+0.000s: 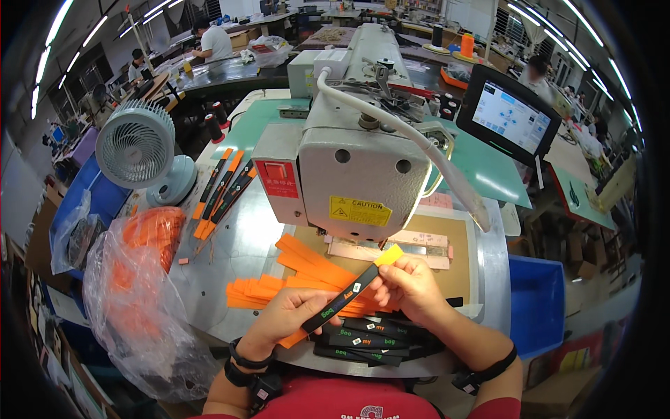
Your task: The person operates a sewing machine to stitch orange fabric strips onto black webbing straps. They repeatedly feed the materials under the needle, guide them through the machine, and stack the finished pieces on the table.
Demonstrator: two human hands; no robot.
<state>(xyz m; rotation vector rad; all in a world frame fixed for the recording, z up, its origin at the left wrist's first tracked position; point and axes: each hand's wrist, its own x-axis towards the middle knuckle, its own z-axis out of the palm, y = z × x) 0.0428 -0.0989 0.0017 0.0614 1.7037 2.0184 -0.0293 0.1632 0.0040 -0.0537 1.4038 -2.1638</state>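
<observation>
Between my hands a black printed strap [340, 302] slants up to the right, with a strip of orange showing beneath its lower end. My left hand [293, 314] pinches that lower end. At the upper end, my right hand [410, 283] grips the strap beside a bright yellow-orange tip [389, 255]. Loose orange strips [262, 290] lie spread under and left of the strap. A stack of black printed straps [366, 342] rests close to my body, below my right hand. Just beyond my hands is the sewing machine head [370, 160], over a pink-edged clamp plate [426, 246].
Several orange-and-black straps [225, 188] lie left of the machine. A fan [136, 143], a clear plastic bag [139, 307] and orange material [155, 234] fill the left side. On the right are a control screen [508, 115] and a blue bin [537, 304]. People work in the background.
</observation>
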